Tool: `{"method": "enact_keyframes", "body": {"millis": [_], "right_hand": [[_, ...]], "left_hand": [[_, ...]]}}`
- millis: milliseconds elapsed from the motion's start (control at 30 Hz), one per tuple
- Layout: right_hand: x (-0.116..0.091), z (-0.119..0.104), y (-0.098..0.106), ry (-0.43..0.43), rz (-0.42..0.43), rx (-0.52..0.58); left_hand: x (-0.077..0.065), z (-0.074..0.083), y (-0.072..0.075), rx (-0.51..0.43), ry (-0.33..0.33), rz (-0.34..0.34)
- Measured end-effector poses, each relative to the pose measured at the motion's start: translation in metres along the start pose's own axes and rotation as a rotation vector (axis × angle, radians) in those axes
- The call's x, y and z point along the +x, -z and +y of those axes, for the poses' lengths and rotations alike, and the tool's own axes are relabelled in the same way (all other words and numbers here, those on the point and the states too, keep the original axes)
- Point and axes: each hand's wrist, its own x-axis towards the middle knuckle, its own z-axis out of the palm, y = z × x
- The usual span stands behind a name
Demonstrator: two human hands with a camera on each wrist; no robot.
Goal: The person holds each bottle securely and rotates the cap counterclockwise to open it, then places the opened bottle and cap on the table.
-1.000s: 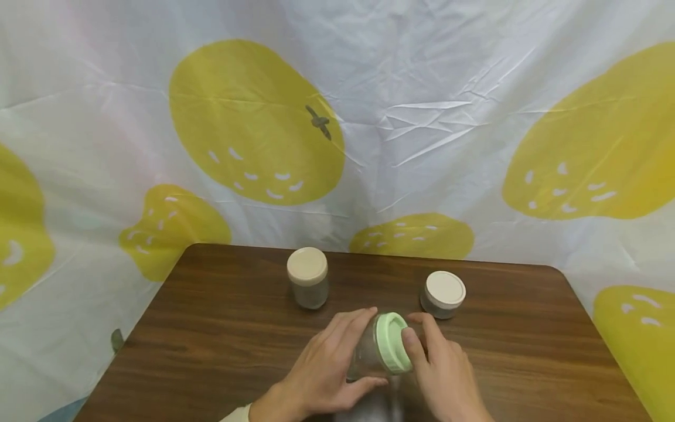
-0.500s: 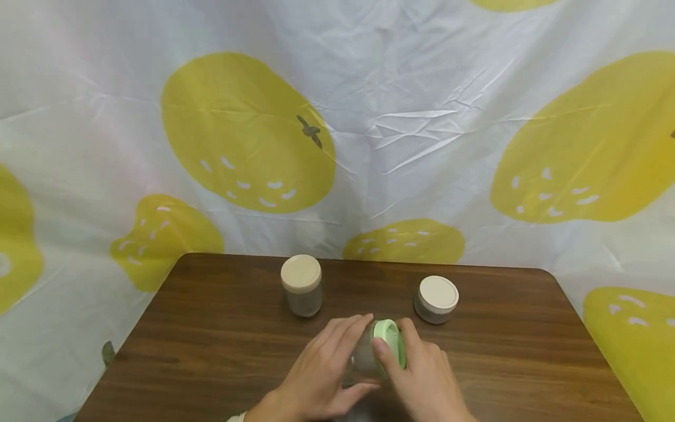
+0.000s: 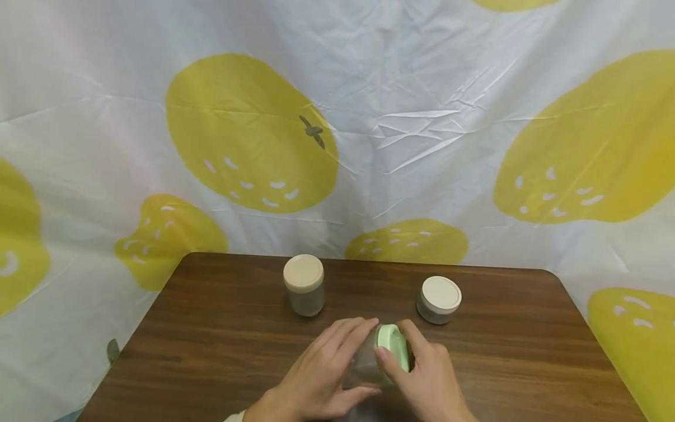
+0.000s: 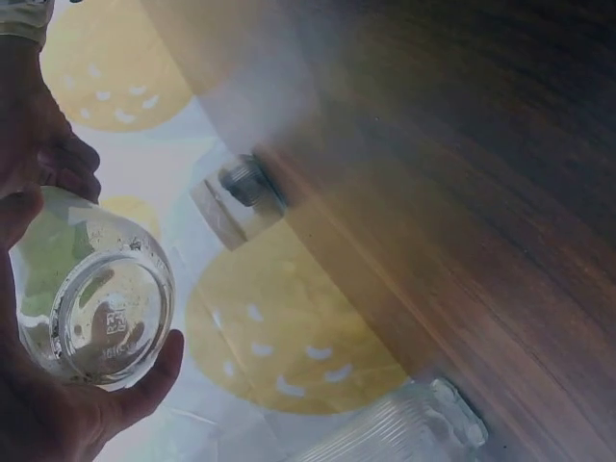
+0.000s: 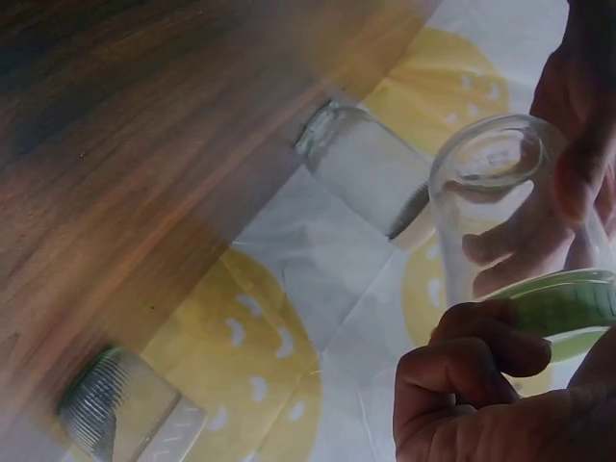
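Note:
A clear glass jar (image 3: 365,364) lies tilted sideways above the front of the table, its embossed base showing in the left wrist view. My left hand (image 3: 323,372) grips the jar's body, thumb below and fingers over the top. A light green lid (image 3: 393,347) sits at the jar's mouth, facing right. My right hand (image 3: 429,375) grips this lid by its rim, the thumb on the near side and the fingers around the far side. In the right wrist view, curled fingers (image 5: 462,361) lie against the lid's edge.
Behind the hands stand two more glass jars with cream lids: a taller one (image 3: 304,285) at back left and a shorter one (image 3: 439,300) at back right. The dark wooden table (image 3: 221,328) ends at a lemon-print cloth (image 3: 379,193) hanging behind it.
My right hand has moved left and closed from a loose spread at the green lid to a grip on its rim. My left hand keeps its hold on the jar. The head view has shifted slightly.

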Motion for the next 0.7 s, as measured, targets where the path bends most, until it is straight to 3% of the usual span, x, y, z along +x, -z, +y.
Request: {"method": "enact_keyframes", "body": {"millis": [200, 700], "right_hand": [[-0.001, 0.004, -0.002, 0.046, 0.031, -0.004], [0.002, 0.016, -0.004, 0.251, 0.111, 0.06]], "left_hand": [[0.0, 0.002, 0.001, -0.005, 0.011, -0.028], [0.0, -0.001, -0.001, 0.063, -0.05, -0.012]]}}
